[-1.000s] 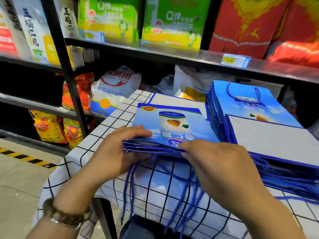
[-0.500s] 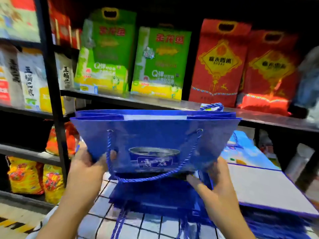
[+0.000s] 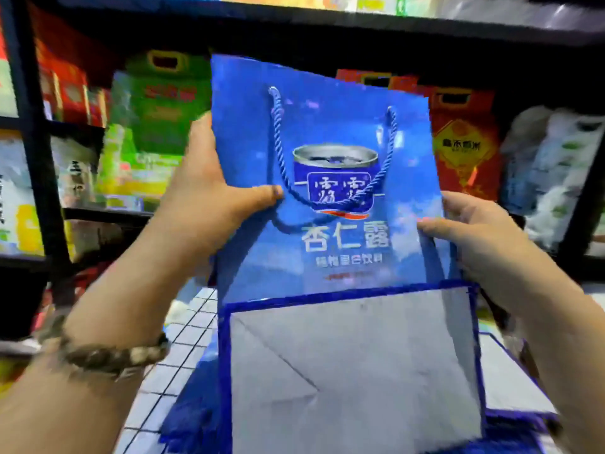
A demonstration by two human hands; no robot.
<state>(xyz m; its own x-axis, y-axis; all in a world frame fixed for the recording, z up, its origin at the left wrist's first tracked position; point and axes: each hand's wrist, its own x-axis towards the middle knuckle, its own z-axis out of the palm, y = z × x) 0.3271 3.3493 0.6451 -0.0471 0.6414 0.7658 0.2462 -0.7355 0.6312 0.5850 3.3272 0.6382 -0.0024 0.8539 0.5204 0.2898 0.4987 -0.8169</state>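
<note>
The left hand grips the left edge of a glossy blue paper gift bag printed with a drinks can and white Chinese characters. Its thumb lies across the front face and its fingers are curled behind. The right hand pinches the opposite edge lower down, thumb on the front, fingers hidden behind the paper. The hands are well apart, one on each side of the bag, and a beaded brown bracelet circles the left wrist.

The bag is held up in the air above the bench, pressed flat, with its mouth upward. A twisted blue cord handle droops in a loop over the printed can, touching the left thumb. The bag's pale grey bottom panel, edged in dark blue, is folded towards the camera.

A white cloth with a black grid covers the bench, and more blue bags lie on it, blurred. Behind stands a black metal shelf rack holding green packets and a red packet.
</note>
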